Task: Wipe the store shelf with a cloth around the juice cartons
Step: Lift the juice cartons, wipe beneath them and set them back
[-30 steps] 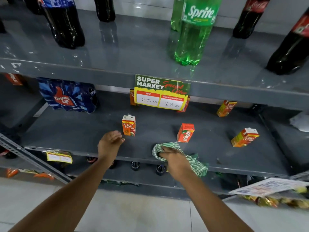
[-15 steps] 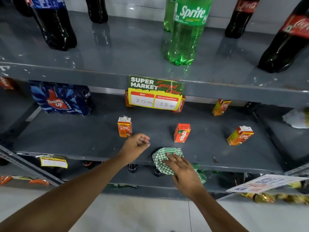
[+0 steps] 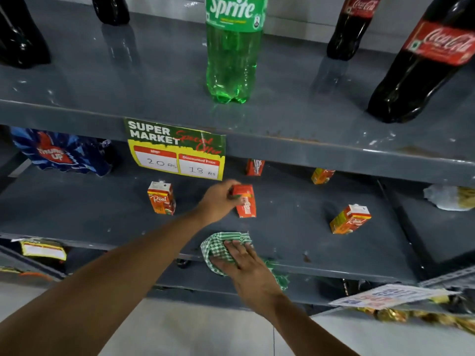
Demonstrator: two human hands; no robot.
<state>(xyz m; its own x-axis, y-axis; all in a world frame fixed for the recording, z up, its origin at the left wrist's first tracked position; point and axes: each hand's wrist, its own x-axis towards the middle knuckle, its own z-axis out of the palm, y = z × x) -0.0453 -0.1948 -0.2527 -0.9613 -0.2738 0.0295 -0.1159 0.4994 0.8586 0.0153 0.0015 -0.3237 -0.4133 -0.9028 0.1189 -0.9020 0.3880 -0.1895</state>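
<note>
My left hand [image 3: 218, 201] grips the top of a small red juice carton [image 3: 246, 204] in the middle of the grey lower shelf [image 3: 90, 214]. My right hand [image 3: 246, 268] lies flat, fingers spread, on a green-and-white checked cloth [image 3: 218, 245] at the shelf's front edge, just below that carton. An orange Real carton [image 3: 161, 199] stands to the left. Another orange carton [image 3: 350, 219] sits tilted at the right. Two more cartons [image 3: 255, 167] [image 3: 321, 176] stand at the back, partly hidden by the upper shelf.
The upper shelf [image 3: 282, 140] carries a green Sprite bottle [image 3: 232, 50] and dark cola bottles [image 3: 421, 65], with a price sign [image 3: 177, 150] hanging from its edge. A blue Thums Up pack [image 3: 61, 155] sits at back left. Leaflets [image 3: 385, 296] lie lower right.
My left hand moved right from the shelf's front edge and closed on the red carton. My right hand slid slightly with the cloth, fingers now spread flat on it.
</note>
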